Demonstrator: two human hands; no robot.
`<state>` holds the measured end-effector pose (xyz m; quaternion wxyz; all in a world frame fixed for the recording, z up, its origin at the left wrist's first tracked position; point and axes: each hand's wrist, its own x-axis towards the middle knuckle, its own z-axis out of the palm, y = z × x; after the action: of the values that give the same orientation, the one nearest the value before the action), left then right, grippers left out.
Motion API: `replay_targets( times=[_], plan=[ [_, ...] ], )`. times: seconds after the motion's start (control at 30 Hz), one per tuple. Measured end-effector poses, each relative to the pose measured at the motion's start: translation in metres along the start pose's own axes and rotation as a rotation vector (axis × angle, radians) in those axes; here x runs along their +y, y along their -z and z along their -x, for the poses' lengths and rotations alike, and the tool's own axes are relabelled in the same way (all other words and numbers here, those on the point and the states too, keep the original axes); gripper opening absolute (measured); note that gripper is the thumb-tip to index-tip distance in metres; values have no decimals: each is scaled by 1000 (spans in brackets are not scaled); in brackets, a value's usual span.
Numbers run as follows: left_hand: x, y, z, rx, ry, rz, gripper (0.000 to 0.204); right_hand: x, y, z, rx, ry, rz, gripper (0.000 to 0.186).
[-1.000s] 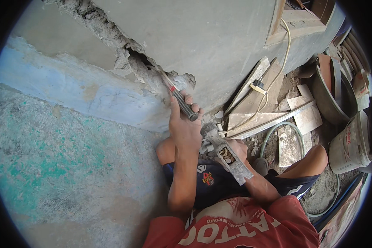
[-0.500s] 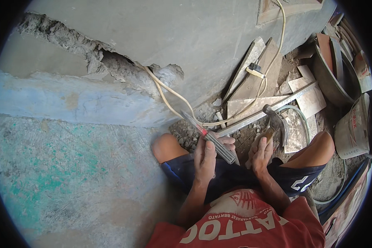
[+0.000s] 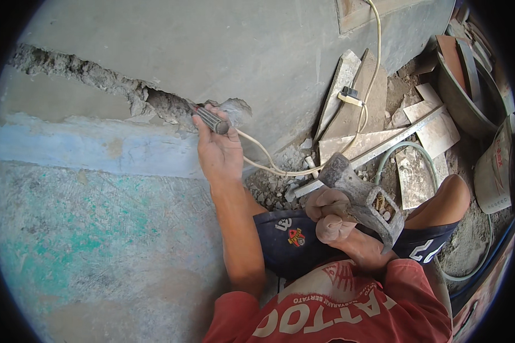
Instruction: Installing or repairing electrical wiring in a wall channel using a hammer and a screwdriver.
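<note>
My left hand [image 3: 223,153] is wrapped round the ribbed dark handle of a screwdriver [image 3: 213,121], held up against the wall. Its shank is mostly hidden by my fingers and points into the right part of a rough, broken groove [image 3: 100,79]. Below and to the right, my right hand [image 3: 331,216] grips a hammer [image 3: 357,186] in front of my lap. The worn grey hammer head is raised toward the camera, and its handle is largely hidden behind the head and my fingers.
A cream cable [image 3: 267,160] runs out beside the groove and across to a plug connection [image 3: 350,96]. Broken boards [image 3: 353,114], a metal bar [image 3: 397,139] and rubble lie at right. Beyond them stand a large basin [image 3: 475,120] and a white bucket [image 3: 494,171].
My left hand has moved up and left, bringing the screwdriver from above my lap to the groove. My right hand has lifted and turned the hammer, its head now nearer the camera.
</note>
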<state>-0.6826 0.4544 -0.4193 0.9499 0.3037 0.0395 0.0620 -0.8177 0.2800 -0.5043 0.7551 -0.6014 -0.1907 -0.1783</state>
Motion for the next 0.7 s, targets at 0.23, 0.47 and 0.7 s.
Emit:
replay_targets(
  times=[0.23, 0.47, 0.7],
  plan=[
    [-6, -1, -1, 182, -70, -36, 30, 15, -35, -87, -197, 5, 380, 14],
    [-36, -10, 72, 116, -30, -190, 33, 3, 37, -28, -3, -93, 527, 20],
    [-158, 69, 129, -508, 652, -1256, 23, 67, 172, 6, 984, -716, 791, 25]
  ],
)
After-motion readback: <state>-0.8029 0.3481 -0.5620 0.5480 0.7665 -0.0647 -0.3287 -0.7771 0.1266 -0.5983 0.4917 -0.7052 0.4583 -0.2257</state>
